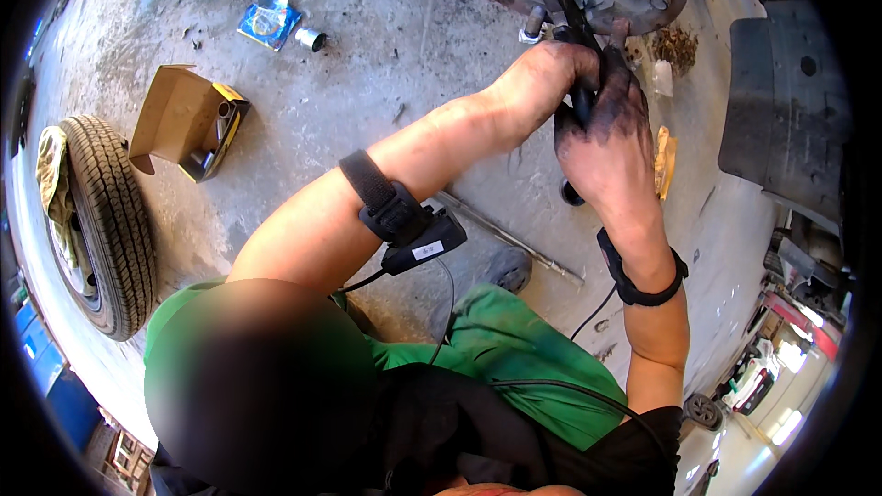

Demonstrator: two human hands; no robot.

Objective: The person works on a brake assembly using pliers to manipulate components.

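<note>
A rust-brown wheel hub (682,2) with stubby studs sits at the top of the view. From its dark centre a long black bar-like tool (571,11) slants down toward me; its exact kind is unclear. My left hand (549,81) reaches in from the left, its fingers curled around the tool's lower part. Against it lies my right hand (608,133), blackened with grease and also closed on the tool. One right finger stretches up to the hub's lower edge. The tool's near end is partly hidden between both hands.
A tyre (112,220) stands at the left, beside an opened cardboard box (175,119) with metal parts. A blue packet (268,22) and a metal sleeve (310,39) lie beyond. Under my arms is a metal rod (514,241). A yellow wrapper (665,161) and a black panel (785,101) are right.
</note>
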